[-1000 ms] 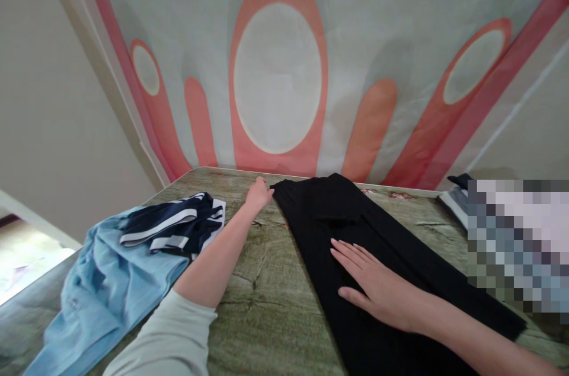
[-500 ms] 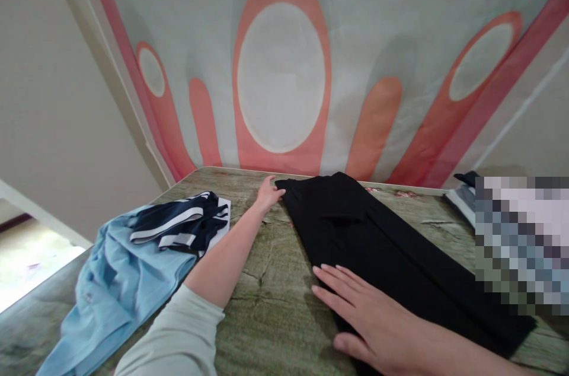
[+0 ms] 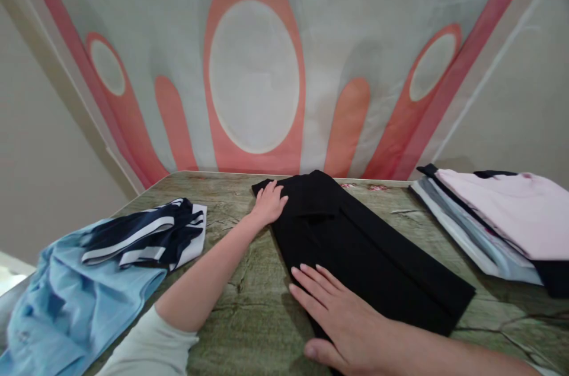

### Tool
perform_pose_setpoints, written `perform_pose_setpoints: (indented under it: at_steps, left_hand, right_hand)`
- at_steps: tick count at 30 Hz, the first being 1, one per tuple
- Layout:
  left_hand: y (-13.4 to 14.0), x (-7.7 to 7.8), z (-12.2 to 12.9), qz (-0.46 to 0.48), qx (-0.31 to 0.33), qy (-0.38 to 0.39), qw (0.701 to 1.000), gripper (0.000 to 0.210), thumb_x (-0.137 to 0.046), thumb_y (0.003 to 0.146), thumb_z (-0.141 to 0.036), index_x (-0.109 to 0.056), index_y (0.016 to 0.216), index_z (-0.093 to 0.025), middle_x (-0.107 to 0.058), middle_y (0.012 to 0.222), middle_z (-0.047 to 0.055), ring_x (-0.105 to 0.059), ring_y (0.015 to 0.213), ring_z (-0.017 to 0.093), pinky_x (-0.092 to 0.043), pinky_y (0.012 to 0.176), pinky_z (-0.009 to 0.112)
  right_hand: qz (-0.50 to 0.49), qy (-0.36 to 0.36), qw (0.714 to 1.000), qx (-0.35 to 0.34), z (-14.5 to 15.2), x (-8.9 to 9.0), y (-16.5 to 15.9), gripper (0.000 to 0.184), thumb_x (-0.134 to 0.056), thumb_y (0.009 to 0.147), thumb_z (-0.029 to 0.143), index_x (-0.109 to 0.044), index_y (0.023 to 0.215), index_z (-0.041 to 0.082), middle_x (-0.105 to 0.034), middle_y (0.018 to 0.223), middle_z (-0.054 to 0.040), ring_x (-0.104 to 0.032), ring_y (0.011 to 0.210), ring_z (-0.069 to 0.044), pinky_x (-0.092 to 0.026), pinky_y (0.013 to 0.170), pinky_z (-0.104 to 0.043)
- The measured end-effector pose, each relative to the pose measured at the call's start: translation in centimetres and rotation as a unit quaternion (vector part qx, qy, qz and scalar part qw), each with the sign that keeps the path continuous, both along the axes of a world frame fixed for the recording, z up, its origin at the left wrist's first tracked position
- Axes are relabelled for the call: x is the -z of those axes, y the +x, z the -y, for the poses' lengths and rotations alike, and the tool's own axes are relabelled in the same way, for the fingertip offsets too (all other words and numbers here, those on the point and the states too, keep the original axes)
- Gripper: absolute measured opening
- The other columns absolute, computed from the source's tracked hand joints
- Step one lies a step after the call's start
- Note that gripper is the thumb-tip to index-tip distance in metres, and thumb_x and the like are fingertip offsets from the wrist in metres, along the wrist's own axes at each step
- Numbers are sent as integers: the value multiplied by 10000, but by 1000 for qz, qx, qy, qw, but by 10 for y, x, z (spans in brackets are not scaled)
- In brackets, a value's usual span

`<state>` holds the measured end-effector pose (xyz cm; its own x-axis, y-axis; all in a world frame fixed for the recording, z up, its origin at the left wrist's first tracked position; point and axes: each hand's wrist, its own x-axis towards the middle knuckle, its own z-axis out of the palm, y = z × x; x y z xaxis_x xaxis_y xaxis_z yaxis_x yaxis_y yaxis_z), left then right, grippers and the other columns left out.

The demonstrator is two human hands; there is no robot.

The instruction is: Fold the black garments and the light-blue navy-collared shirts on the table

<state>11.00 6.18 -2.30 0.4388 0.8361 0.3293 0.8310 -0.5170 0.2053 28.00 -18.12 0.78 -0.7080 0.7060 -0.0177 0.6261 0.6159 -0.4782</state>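
A pair of black trousers (image 3: 368,251), folded lengthwise, lies flat and slanting across the wood-patterned table (image 3: 240,328). Its waist end is at the far side and one end reaches toward the right. My left hand (image 3: 269,203) rests on the far left corner near the waist, fingers stretched out. Flat over the near left edge of the cloth lies my right hand (image 3: 342,322), fingers extended and thumb apart. Neither hand grips the fabric. My right hand and forearm hide part of the near end.
On the left lie a crumpled light blue garment (image 3: 89,299) and a navy garment with white stripes (image 3: 146,233). To the right sits a stack of folded clothes with a pink top (image 3: 511,204). A wall with a printed backdrop (image 3: 253,73) borders the table's far edge.
My left hand has moved from the trousers' corner edge onto the cloth, its fingers now flatter. My right hand stays spread on the fabric. The view has turned right, showing the folded stack more fully.
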Motion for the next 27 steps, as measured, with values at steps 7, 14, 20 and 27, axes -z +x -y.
perform_pose_setpoints:
  at_steps: [7, 14, 20, 27]
  left_hand:
    - [21, 10, 23, -100, 99, -40, 989, 573, -182, 907, -547, -317, 1363, -228, -247, 1452, 72, -215, 1325, 242, -145, 1055, 453]
    - [18, 9, 19, -109, 98, -37, 988, 584, -157, 905, -559, -308, 1371, -242, -233, 1459, 54, -206, 1329, 234, -149, 1052, 429]
    - [17, 11, 19, -118, 100, -28, 988, 603, -137, 903, -562, -294, 1380, -229, -232, 1459, 53, -211, 1328, 234, -151, 1053, 420]
    - [16, 14, 19, -124, 86, -20, 988, 667, -134, 895, -569, -294, 1379, -139, -232, 1453, 90, -208, 1330, 216, -155, 1060, 381]
  right_hand:
    - [-34, -84, 991, -95, 8, -15, -3, 507, -387, 912, 326, -262, 1396, 241, -211, 1457, -93, -138, 1343, -239, -149, 1086, -469]
    - [-29, -86, 995, 29, 2, -40, 16, 666, -493, 835, 431, -252, 1401, 178, -91, 1484, -103, -9, 1354, -265, -80, 1095, -468]
    - [-57, -155, 986, -25, -15, -44, 34, 545, -471, 849, 426, -387, 1342, 211, -321, 1425, -85, -269, 1311, -200, -234, 1075, -352]
    - [-65, -67, 985, 143, -52, -40, 90, 533, -580, 772, 397, -481, 1266, 223, -480, 1310, -67, -445, 1184, -217, -328, 1011, -351]
